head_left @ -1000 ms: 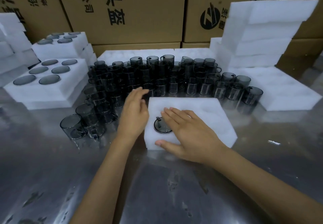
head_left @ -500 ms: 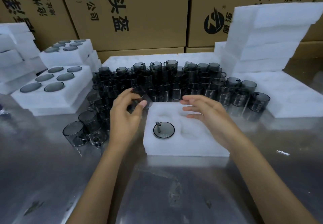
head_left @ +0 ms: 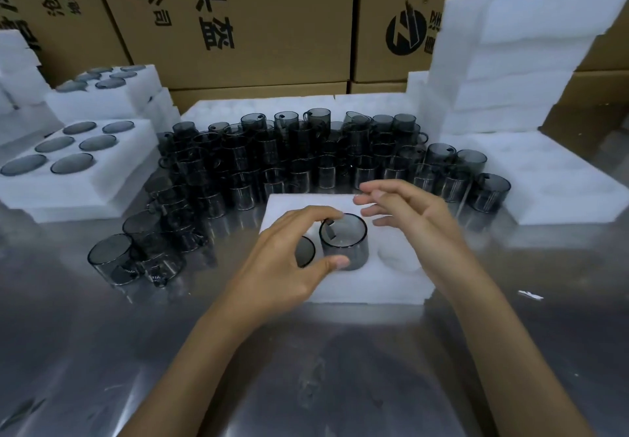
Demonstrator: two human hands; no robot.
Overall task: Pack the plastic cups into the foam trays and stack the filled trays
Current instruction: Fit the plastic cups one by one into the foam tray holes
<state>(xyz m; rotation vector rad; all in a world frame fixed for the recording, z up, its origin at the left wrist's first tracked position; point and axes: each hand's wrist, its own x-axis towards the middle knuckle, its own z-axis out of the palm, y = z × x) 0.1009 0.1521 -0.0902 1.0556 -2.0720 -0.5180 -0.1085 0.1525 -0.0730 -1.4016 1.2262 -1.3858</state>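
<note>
**A:** Your left hand (head_left: 287, 259) pinches a smoky grey plastic cup (head_left: 344, 245) between thumb and fingertips, upright and only part-way down into a pocket of the foam tray (head_left: 367, 286) at the centre of the frame. Your right hand (head_left: 413, 218) hovers just beside it, fingers loose, holding nothing.

**B:** So where does this slip up?

**A:** Likely at the seating. If you let go while the cup is tilted, I'd expect its bottom edge to catch the soft pocket rim and sit crooked, and the next tray would then rock when stacked on it.

**B:** And the neighbour?

**A:** A seated cup (head_left: 304, 251) sits in the pocket just left of it, half hidden by your fingers. Your knuckles could press on it as you push down.

**B:** Anything behind?

**A:** The crowd of loose cups (head_left: 289, 160) stands close against the tray's far edge. Shove the tray forward and you could topple several. The filled tray (head_left: 112, 167) at left is well apart.
</note>
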